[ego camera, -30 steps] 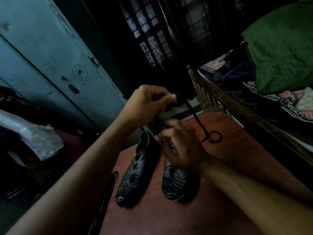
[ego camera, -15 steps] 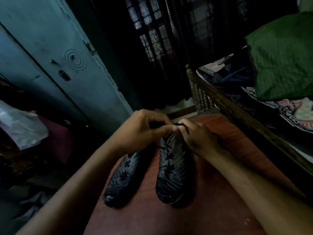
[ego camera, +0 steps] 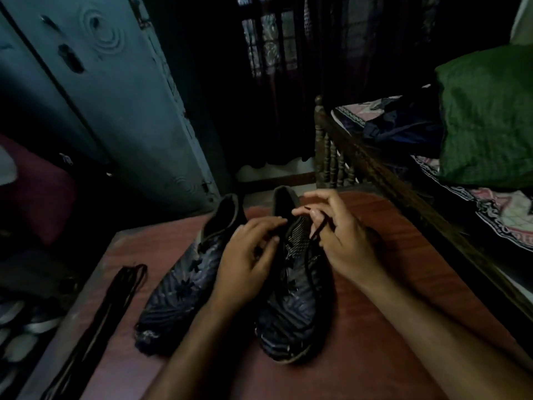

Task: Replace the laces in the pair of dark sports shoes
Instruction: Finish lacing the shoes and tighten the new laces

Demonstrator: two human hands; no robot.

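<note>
At the far left of the frame, a blue-green metal cupboard (ego camera: pixel 121 105) stands tall and fills the upper left. Under it, at the lower left, a bundle of dark laces (ego camera: pixel 115 295) lies stretched on the reddish wooden table (ego camera: pixel 403 284), near its left edge and apart from the shoes.

Going to the right, the left shoe (ego camera: pixel 184 284) of the dark pair lies on the table with its toe toward the lower edge of the picture and its opening toward the top. Just beside it, in the middle of the frame, is the right shoe (ego camera: pixel 294 307), turned the same way. The two shoes almost touch at the middle.

The left hand (ego camera: pixel 248 255) rests over the upper part of the right shoe; its fingers are bent and reach onto the tongue area, but I cannot tell if they hold something. The right hand (ego camera: pixel 343 241) is just to the right of it, above the same shoe. Its thumb and first finger pinch a thin dark lace (ego camera: pixel 318 230), which goes down from the fingertips to the eyelets of the shoe; the other fingers are loosely curled.

At the right side, a wooden bed rail (ego camera: pixel 375 166) runs diagonally, and behind it in the upper right lies a green pillow (ego camera: pixel 487 116) on a patterned bed sheet (ego camera: pixel 507 209).
</note>
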